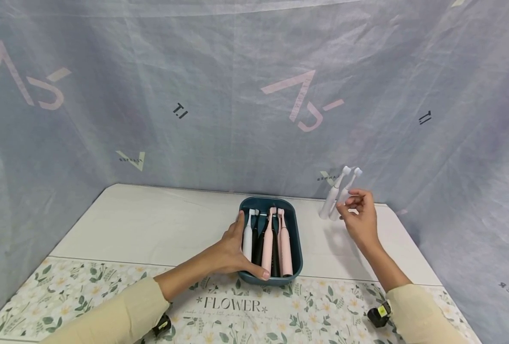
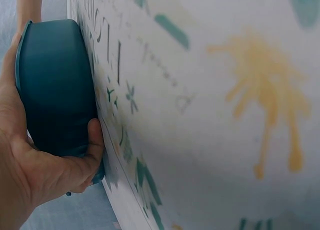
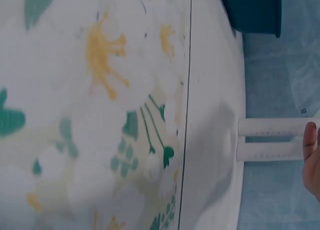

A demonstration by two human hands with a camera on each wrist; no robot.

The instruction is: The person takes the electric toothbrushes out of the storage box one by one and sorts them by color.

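A dark teal bin [image 1: 298,248] stands on the table with several electric toothbrushes lying in it: a white one [image 1: 247,241], pink ones [image 1: 267,243] and black ones. My left hand [image 1: 230,251] grips the bin's left side, thumb over the front rim; in the left wrist view the thumb [image 2: 94,145] presses its outer wall. Right of the bin, two white electric toothbrushes [image 1: 330,200] stand upright, side by side and leaning slightly. My right hand [image 1: 362,217] pinches the right-hand toothbrush [image 3: 270,151] by its upper handle, and the fingers partly hide it.
Grey printed fabric [image 1: 232,119] hangs behind and at both sides of the table. A white mat [image 1: 151,224] with a flower-patterned front part [image 1: 95,291] covers the tabletop. Between the bin and the standing toothbrushes lies a stretch of white surface.
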